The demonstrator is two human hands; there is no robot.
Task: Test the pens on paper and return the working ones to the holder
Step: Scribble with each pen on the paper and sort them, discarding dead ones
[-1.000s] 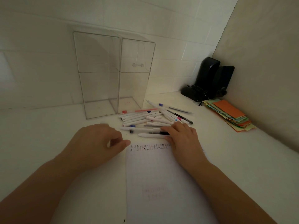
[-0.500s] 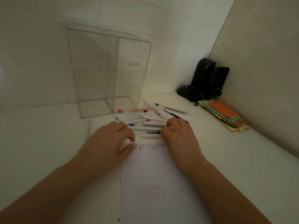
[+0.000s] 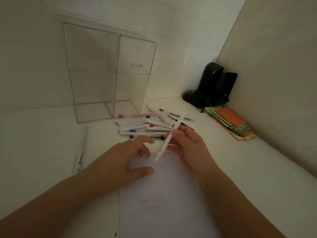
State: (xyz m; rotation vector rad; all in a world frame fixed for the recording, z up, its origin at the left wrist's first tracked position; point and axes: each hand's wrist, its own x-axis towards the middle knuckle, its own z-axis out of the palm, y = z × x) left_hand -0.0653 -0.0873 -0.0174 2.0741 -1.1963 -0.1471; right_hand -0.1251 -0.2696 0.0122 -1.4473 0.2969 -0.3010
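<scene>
White pen pinched in right hand over paper — left hand flat, fingers relaxed.

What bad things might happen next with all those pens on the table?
1. The right hand holds a white pen just over the loose pile of pens; a bump might roll some away.
2. One pen lies alone, left of the paper, and might be forgotten.
3. The light is dim, so faint test marks may be hard to see.

left hand spread; right hand pinching
</scene>
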